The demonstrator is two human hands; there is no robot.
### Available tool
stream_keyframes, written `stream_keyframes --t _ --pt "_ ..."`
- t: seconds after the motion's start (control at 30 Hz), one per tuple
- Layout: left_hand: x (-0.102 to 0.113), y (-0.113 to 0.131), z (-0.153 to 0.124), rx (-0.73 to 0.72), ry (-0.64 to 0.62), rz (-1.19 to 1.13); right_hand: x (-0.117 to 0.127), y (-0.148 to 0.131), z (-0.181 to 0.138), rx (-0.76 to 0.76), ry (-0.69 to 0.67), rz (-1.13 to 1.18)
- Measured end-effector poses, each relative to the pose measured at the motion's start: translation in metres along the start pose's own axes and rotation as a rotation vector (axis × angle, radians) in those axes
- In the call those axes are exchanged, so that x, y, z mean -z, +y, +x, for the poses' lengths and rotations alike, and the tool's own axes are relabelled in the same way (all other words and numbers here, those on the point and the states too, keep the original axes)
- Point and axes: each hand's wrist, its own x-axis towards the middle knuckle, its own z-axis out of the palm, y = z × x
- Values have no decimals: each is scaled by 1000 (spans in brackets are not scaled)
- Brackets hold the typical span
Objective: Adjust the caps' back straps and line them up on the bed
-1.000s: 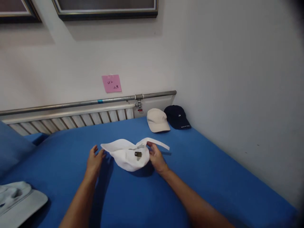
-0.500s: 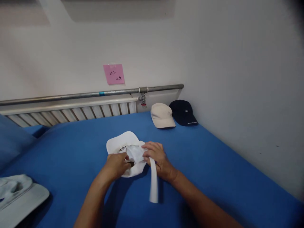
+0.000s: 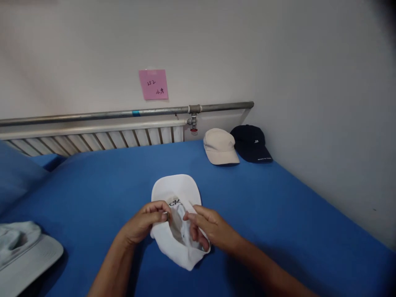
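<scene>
A white baseball cap lies on the blue sheet with its brim pointing away from me and its open inside facing up. Dark lettering shows near the brim. My left hand grips the cap's left edge between thumb and fingers, where a small dark metal piece like a buckle shows by the thumb. On the other side, my right hand is curled at the cap's right edge, some fingers inside it. A white strap-like strip runs up beside those fingers; its exact hold is partly hidden.
A beige cap and a dark navy cap sit side by side at the far right corner. At the left edge rests a pale cap. A radiator and metal pipe run along the wall under a pink note.
The white cap has turned so its brim points straight away, and come slightly nearer. The strap that hung from my right hand no longer dangles, and that hand has moved into the cap's edge.
</scene>
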Motion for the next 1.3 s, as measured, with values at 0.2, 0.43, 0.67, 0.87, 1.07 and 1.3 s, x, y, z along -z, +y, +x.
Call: stream_keyframes --t 0.2,0.43,0.67,0.87,1.07,1.3 --pt "-8 -12 15 76 -25 -67 11 -4 4 40 181 256" --pt "-9 -13 12 41 -30 -128 11 -11 0 18 137 362" --pt "-10 -13 9 -8 -70 -169 -5 0 3 -59 55 78" --pt "-9 -10 9 -46 -32 -163 1 -3 4 4 85 376" --pt "5 -9 1 -141 -38 -128 16 -13 0 261 239 516" --pt "9 -4 -7 -163 6 -36 23 -37 -23 172 67 572"
